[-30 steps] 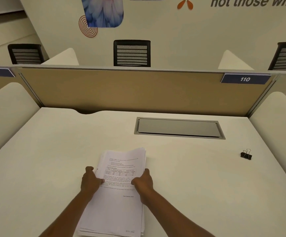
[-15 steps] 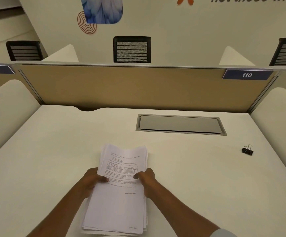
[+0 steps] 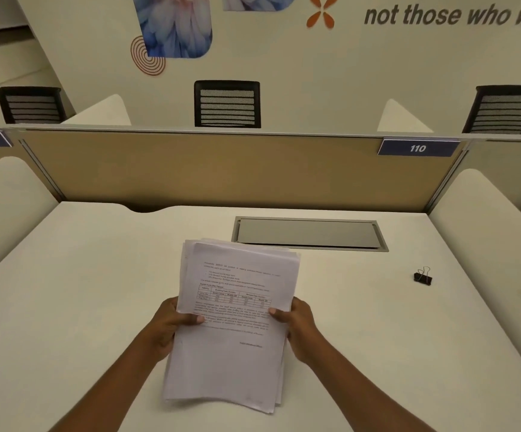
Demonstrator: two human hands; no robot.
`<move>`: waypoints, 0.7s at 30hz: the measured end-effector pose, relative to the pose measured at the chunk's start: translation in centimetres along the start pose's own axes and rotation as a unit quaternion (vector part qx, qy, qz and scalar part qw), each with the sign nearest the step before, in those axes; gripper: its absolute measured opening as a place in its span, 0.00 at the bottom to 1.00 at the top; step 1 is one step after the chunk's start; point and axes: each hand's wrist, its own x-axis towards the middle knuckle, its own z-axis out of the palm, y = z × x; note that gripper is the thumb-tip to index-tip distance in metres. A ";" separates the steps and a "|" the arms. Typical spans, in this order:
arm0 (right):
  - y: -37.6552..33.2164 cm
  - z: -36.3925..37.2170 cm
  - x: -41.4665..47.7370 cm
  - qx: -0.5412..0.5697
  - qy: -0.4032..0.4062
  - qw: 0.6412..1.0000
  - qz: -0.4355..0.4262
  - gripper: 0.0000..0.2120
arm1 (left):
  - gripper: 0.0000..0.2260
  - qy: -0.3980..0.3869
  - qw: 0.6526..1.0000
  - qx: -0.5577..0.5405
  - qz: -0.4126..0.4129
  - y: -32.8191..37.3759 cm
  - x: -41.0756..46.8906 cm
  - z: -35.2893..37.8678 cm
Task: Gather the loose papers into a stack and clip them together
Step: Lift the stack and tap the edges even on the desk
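- A person's two bare forearms reach in from the bottom edge toward the middle of a pale counter (image 3: pixel 66 307).
- Both hands hold one stack of papers (image 3: pixel 237 338), which sits at the centre of the view, nearer the person than the far edge of the counter.
- The left hand (image 3: pixel 167 330) is closed on the stack's left edge, thumb lying across the top sheet and fingers hidden behind the paper.
- The right hand (image 3: pixel 299 325) is closed on the stack's right edge in the same way, thumb on top, fingers out of sight underneath.
- The stack is tilted, its far end angled slightly to the right; the sheet edges are uneven, fanned a little at the top and at the lower right corner.
- The top sheet carries printed text and a small table; the words are too small to read.
- Whether the stack's lower end touches the counter cannot be told.
- A black binder clip (image 3: pixel 423 277) lies on the counter well to the right of the papers, apart from both hands, its wire handles raised.
- A grey rectangular hatch (image 3: pixel 309 233) is set into the counter just beyond the stack's top edge.
- A tan divider panel (image 3: pixel 221 169) closes off the back of the counter, with a blue label reading 110 (image 3: pixel 418 148) at its upper right.
- Behind the panel, three black mesh chair backs (image 3: pixel 227 104) stand before a wall with printed graphics.
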 end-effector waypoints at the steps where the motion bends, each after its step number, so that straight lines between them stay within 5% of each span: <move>1: -0.8 -0.5 -0.5 0.002 0.004 1.000 -0.019 0.17 | 0.30 0.014 1.000 0.012 0.014 0.4 0.1 1.0; 11: -7.2 -3.9 -4.0 -0.048 0.154 0.968 -0.195 0.09 | 0.15 0.120 0.977 0.028 0.172 3.3 1.5 11.6; 21: -5.9 -8.7 -4.7 -0.044 0.168 0.955 -0.240 0.13 | 0.23 0.078 0.985 0.045 0.148 1.3 3.5 14.9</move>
